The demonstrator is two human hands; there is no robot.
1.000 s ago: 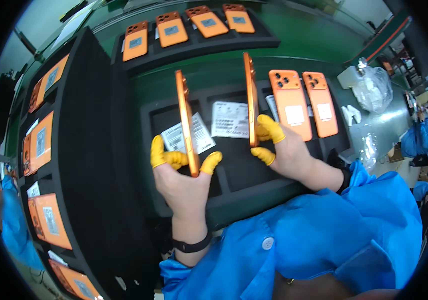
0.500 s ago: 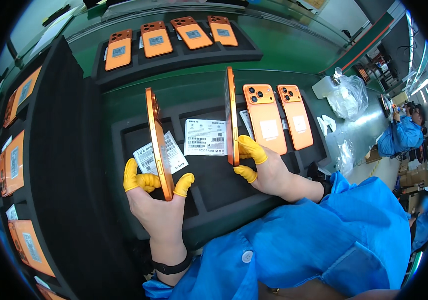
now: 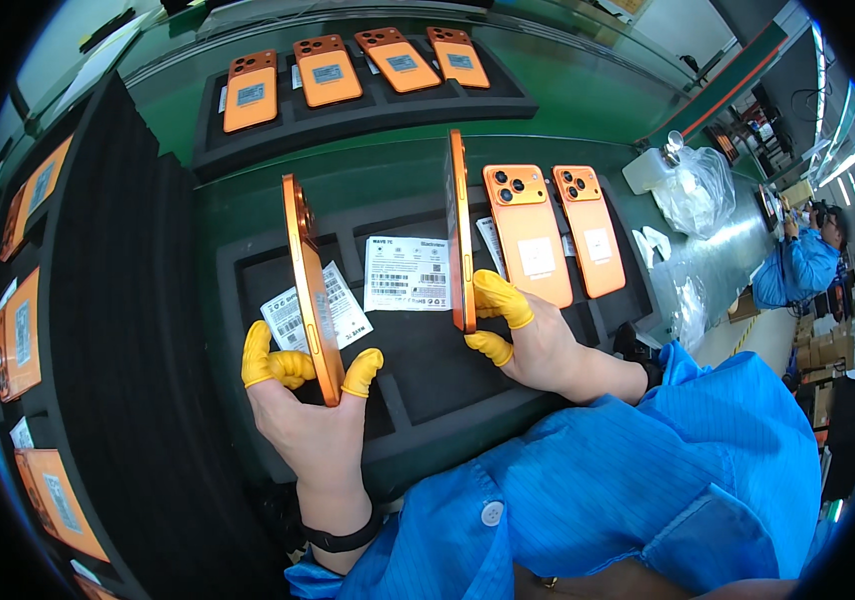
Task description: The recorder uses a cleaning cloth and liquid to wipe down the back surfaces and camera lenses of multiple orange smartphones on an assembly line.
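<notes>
Each hand grips an orange smartphone held on edge, its narrow side facing me. My left hand [image 3: 313, 420], in yellow finger cots, is closed on the lower end of the left smartphone [image 3: 314, 300]. Yellow cots also cover the fingers of my right hand [image 3: 523, 330], closed on the lower part of the right smartphone [image 3: 462, 240]. Beneath them lies a black foam tray [image 3: 448, 375]. White printed labels [image 3: 408, 275] lie in its left compartments, partly behind the phones. To the right, two more orange phones [image 3: 530, 235] rest back up in the tray.
A second foam tray [image 3: 368, 120] with several orange phones lies at the back. On the left, a tall stack of foam trays [image 3: 138, 330] carries more phones. Clear plastic bags [image 3: 693, 195] sit at the right. A person in blue [image 3: 798, 262] is farther off.
Both hands keep hold of their phones. The left phone has shifted slightly left and turned a little, showing more of its back. The view has moved slightly.
</notes>
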